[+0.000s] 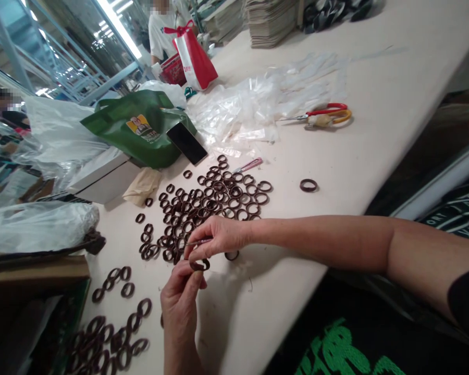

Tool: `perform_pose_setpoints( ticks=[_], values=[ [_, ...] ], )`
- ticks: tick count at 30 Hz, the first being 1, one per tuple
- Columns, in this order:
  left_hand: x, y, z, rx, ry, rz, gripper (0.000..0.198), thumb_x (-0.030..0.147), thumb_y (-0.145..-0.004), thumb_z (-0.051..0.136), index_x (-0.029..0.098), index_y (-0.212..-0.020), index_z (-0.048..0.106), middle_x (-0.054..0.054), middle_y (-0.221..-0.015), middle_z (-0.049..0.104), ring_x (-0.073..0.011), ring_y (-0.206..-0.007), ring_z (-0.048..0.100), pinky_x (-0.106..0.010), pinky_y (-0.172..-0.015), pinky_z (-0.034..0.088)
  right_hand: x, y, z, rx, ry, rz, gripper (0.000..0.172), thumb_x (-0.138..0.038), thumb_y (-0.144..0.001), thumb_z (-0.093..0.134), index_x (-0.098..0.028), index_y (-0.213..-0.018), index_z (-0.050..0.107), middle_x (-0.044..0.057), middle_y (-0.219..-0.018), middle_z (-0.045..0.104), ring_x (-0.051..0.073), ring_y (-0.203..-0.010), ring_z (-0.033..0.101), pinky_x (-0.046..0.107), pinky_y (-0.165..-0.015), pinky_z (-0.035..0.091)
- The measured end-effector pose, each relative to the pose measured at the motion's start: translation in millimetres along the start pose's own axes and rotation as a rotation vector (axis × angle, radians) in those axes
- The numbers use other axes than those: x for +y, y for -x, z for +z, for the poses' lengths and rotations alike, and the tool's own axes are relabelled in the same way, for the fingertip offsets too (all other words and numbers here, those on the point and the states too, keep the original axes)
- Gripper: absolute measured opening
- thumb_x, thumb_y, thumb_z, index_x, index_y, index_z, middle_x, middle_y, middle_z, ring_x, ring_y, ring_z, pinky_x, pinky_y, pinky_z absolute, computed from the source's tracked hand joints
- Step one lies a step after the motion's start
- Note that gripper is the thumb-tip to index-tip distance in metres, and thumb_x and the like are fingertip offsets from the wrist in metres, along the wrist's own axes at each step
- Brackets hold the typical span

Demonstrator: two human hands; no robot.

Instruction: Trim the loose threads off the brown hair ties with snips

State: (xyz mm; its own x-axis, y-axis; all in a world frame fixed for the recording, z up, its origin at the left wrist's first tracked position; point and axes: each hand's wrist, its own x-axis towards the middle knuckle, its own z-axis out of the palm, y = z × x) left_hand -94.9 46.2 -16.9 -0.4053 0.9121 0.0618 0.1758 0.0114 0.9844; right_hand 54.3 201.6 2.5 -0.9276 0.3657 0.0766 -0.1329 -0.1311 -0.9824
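My left hand reaches up from the bottom and pinches a dark brown ring between thumb and fingers. Just above it, my right hand comes in from the right with its fingers closed on a thin, pointed tool, its exact kind unclear. The right fingertips are at the held ring; whether the tool touches it is hidden. Beyond both hands spreads a pile of similar brown rings. At the lower left lies a second, blurred group of rings.
A single ring lies right of the pile, below scissors. Behind are a small pink-handled tool, a phone, a green bag and clear plastic bags. A cardboard box stands left. A person is at the far end.
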Motion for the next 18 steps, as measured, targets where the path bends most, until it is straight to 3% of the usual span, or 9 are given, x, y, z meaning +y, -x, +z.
perform_pose_setpoints(
  ticks=[2,5,8,11,18],
  values=[
    [1,0,0.6,-0.029,0.036,-0.026,0.015,0.031,-0.076,0.076,0.019,-0.074,0.068,0.001,-0.062,0.057,-0.0139,-0.072,0.056,-0.027,-0.076,0.044,-1,0,-3,-0.054,0.022,0.008,0.023,-0.032,-0.079,0.072,-0.011,-0.09,0.071,-0.002,-0.07,0.062,0.008,-0.064,0.055,0.017,-0.059,0.044],
    [4,-1,4.2,0.066,0.11,-0.116,0.019,0.034,-0.074,0.079,0.019,-0.081,0.069,0.002,-0.064,0.059,-0.0098,-0.062,0.052,-0.023,-0.066,0.044,-1,0,-5,-0.071,-0.003,0.016,0.026,-0.035,-0.076,0.075,-0.012,-0.086,0.069,-0.002,-0.067,0.06,0.007,-0.061,0.054,0.016,-0.052,0.039],
    [8,-6,9.3,0.214,0.213,-0.201,0.03,0.038,-0.068,0.083,0.018,-0.086,0.069,0.001,-0.069,0.064,-0.0082,-0.057,0.054,-0.02,-0.058,0.045,3,-3,-2,-0.004,-0.075,-0.002,0.028,-0.036,-0.074,0.076,-0.012,-0.082,0.066,-0.002,-0.065,0.061,0.008,-0.059,0.056,0.016,-0.051,0.04],
    [9,-10,12.9,0.257,0.298,-0.309,0.038,0.039,-0.058,0.088,0.016,-0.082,0.069,-0.002,-0.07,0.067,-0.0094,-0.057,0.058,-0.021,-0.055,0.049,8,-4,2,0.101,-0.102,-0.052,0.027,-0.034,-0.073,0.077,-0.012,-0.079,0.063,-0.003,-0.064,0.059,0.009,-0.06,0.058,0.019,-0.058,0.045],
    [9,-12,21.6,0.204,0.41,-0.457,0.035,0.031,-0.056,0.089,0.014,-0.079,0.069,-0.001,-0.069,0.066,-0.0065,-0.055,0.056,-0.017,-0.053,0.049,9,2,9,0.167,0.345,-0.141,0.021,-0.032,-0.078,0.073,-0.013,-0.08,0.066,-0.004,-0.067,0.059,0.008,-0.061,0.052,0.018,-0.059,0.039]
  ],
)
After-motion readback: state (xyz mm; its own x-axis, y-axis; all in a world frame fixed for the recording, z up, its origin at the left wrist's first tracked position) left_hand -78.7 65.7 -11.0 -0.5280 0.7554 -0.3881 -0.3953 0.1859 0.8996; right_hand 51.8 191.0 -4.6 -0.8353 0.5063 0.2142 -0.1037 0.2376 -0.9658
